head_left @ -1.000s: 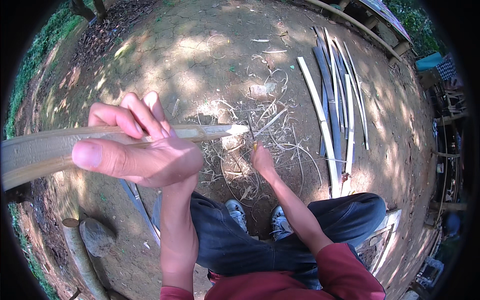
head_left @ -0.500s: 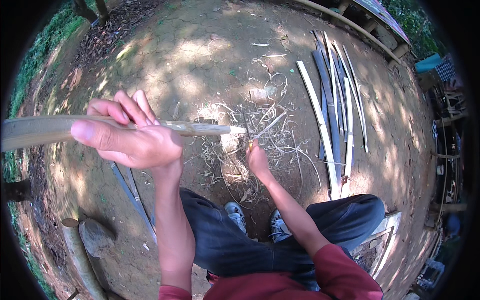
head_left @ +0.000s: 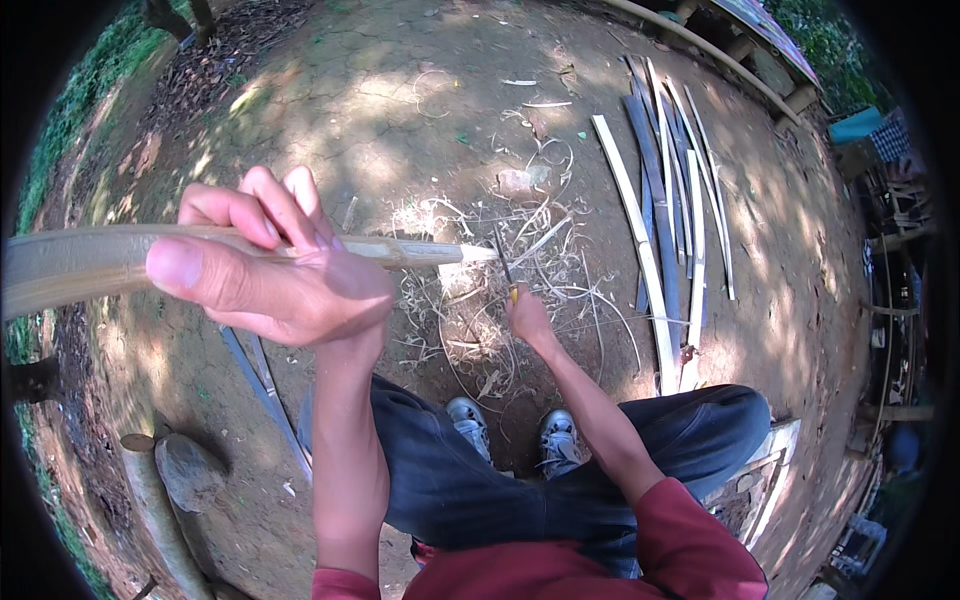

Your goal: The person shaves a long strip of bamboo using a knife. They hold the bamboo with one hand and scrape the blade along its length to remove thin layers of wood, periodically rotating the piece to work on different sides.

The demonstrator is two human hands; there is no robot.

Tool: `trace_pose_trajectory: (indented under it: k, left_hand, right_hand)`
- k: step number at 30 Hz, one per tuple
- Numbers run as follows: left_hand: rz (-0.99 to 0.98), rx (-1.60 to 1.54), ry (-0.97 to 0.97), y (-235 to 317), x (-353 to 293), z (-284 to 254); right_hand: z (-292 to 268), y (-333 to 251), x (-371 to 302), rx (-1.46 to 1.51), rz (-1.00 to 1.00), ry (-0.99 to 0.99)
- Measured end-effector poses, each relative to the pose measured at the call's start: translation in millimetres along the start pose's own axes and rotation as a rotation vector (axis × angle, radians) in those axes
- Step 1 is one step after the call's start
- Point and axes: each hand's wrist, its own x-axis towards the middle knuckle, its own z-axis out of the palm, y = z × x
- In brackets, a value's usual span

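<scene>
My left hand [head_left: 290,265] is closed round a long pale bamboo strip [head_left: 420,254], its thumb lying along the near side. The strip runs in from the left edge, and its whittled pale tip points right. In my right hand [head_left: 530,315] is a knife [head_left: 503,255], its yellowish handle partly hidden by my fingers. The dark, narrow blade points away from me, just right of the strip's tip; whether they touch I cannot tell. Below and beyond the tip, curled bamboo shavings [head_left: 575,290] litter the ground.
Several long bamboo strips [head_left: 630,215] lie on the dirt at the right. More dark strips [head_left: 255,375] lie left of my knee. A log [head_left: 155,500] and a stone [head_left: 190,472] are at the lower left. A pale frame [head_left: 775,470] stands by my right knee.
My right hand and the knife have moved slightly right and toward me. My left hand has shifted a little to the right with the bamboo strip.
</scene>
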Motion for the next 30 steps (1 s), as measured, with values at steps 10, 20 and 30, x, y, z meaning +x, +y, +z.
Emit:
trace_pose_trajectory:
  k: [10, 20, 30]
  left_hand:
    - [-0.006, 0.016, 0.054, 1, 0, 8]
    - [-0.074, -0.21, -0.087, -11, 3, -2]
    - [-0.084, -0.201, -0.274, -27, 20, -24]
  right_hand:
    - [-5, 1, 11, -0.058, -0.074, 0.13]
    - [27, 80, 42, -0.226, 0.211, -0.171]
    - [-44, -58, -16, 0.3, -0.171, 0.052]
